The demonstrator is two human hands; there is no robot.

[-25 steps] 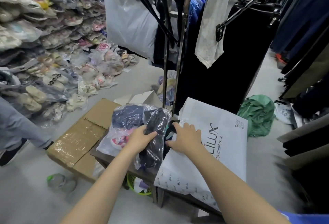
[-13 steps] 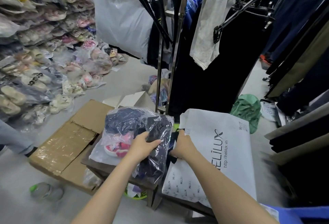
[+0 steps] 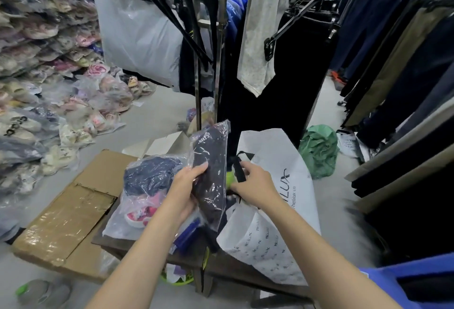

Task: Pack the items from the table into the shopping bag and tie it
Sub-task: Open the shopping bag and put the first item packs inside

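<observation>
A white shopping bag (image 3: 275,161) printed HELILUX lies on the small dark table (image 3: 147,251). My right hand (image 3: 253,189) grips its black handle (image 3: 238,170) and lifts the bag's mouth. My left hand (image 3: 183,186) grips a dark garment in a clear plastic pack (image 3: 211,163), raised upright beside the bag's opening. Left of it, a second clear pack (image 3: 145,186) with navy and pink clothing rests on the table. A blue item (image 3: 188,233) lies under my left wrist.
A flattened cardboard box (image 3: 66,215) lies on the floor to the left. A metal clothes rack (image 3: 218,50) with hanging garments stands right behind the table. Bagged shoes pile up at left, a green bag (image 3: 319,149) sits on the floor at right, dark trousers hang far right.
My left hand has lifted the dark packed garment off the table and tilted it upright. My right hand has moved from the bag's top to its black handle and raised the opening.
</observation>
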